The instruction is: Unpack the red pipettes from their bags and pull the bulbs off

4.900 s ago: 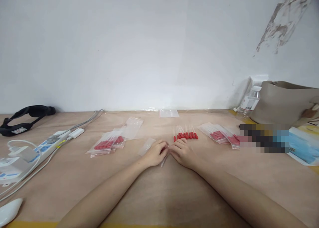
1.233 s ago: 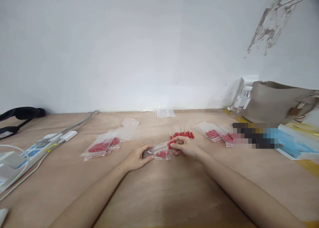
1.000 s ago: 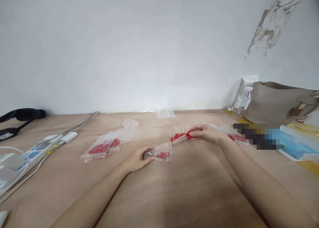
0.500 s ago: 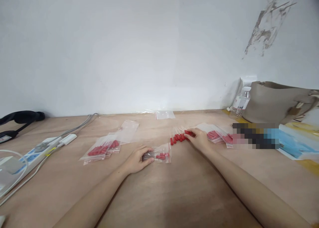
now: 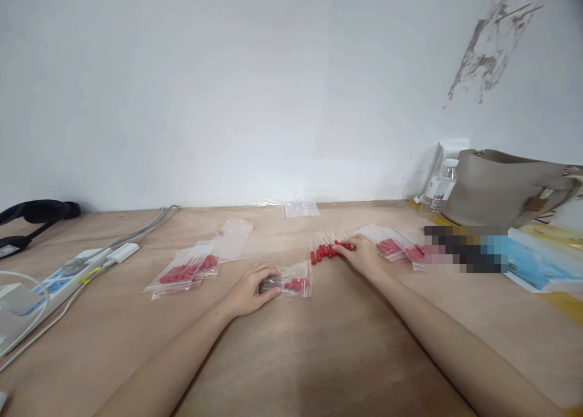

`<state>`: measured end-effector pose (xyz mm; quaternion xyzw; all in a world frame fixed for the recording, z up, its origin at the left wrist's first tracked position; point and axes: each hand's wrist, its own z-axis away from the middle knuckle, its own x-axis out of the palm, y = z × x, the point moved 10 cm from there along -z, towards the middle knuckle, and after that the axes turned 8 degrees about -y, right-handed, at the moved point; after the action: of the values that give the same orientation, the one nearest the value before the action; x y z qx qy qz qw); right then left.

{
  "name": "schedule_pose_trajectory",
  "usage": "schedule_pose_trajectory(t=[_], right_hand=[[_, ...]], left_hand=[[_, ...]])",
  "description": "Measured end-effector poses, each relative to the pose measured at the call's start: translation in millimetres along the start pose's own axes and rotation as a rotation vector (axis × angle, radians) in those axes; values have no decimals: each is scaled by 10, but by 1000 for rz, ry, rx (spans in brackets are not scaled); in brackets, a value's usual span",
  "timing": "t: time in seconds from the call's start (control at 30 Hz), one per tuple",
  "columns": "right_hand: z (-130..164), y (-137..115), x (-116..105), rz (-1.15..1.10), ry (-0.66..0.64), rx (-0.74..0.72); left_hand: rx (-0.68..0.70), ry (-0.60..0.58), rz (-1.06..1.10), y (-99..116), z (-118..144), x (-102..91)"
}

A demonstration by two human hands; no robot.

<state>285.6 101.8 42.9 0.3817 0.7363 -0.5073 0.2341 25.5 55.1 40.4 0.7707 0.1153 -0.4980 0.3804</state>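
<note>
My left hand point(image 5: 252, 292) has thumb and fingers closed on the left end of a clear zip bag point(image 5: 306, 272). Inside that bag lie a few small red-ended pieces point(image 5: 295, 284). Further right, my right hand point(image 5: 363, 254) pinches a red-ended piece point(image 5: 345, 245) at the right of a loose row. The other loose red-ended pieces point(image 5: 323, 250) lie side by side, thin pale stems pointing toward the wall. Their exact kind cannot be told.
Filled zip bags point(image 5: 180, 274) overlap on the left; more bags point(image 5: 388, 245) lie beyond my right hand. An empty bag point(image 5: 301, 210) is near the wall. A power strip point(image 5: 59, 283) with cables is at left; a bottle point(image 5: 441, 186) and grey handbag point(image 5: 496, 189) stand at right.
My right fingertips have shifted slightly left along the row of red-ended pieces. My left hand stays on the bag.
</note>
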Motion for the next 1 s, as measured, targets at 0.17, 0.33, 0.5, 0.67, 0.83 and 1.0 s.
schedule_pose_trajectory(t=[0.17,0.33,0.5,0.67,0.83,1.0], right_hand=[[55,-74,-160,-7,96,-23],[234,-621,-29,-133,-42,-290],[466,-1067,413,-166,-315,-459],[470,-1108,574,-170,-364,-409],[492,-1132,665,-124,-398,-371],[544,-1182,738,-103,-407,-367]], left_hand=[[12,2,-24,22,2,-6],[42,-41,-56,29,5,46],[24,-99,-68,-36,-8,114],[25,-84,-83,-68,-34,137],[16,-50,-95,-54,-33,126],[32,-54,-93,-23,-26,118]])
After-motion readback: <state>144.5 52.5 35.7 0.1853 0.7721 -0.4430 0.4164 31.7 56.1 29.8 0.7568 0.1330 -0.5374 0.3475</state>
